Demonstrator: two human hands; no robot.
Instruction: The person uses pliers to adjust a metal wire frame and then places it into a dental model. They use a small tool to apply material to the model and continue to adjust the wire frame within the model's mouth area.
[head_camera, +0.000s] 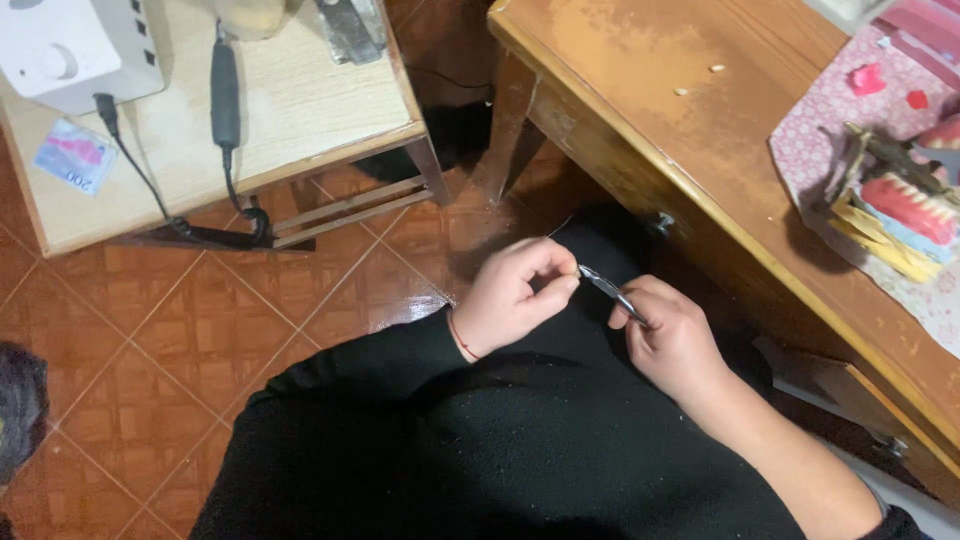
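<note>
My right hand (672, 340) grips small metal pliers (610, 291), jaws pointing up-left toward my left hand. My left hand (515, 293) is closed, thumb and forefinger pinched at the pliers' tip on a thin wire (561, 228) that curves up past the knuckles. Both hands hover over my lap, covered in black cloth (520, 440), beside the wooden desk (690, 150). A thin red thread circles my left wrist.
A dental model with pink gums and teeth (905, 205) lies on a patterned cloth (850, 110) on the desk. At the upper left, a low wooden table (300, 100) carries a white machine (70, 45) and a black handpiece (225, 90) with cable. Orange floor tiles (150, 340) lie below.
</note>
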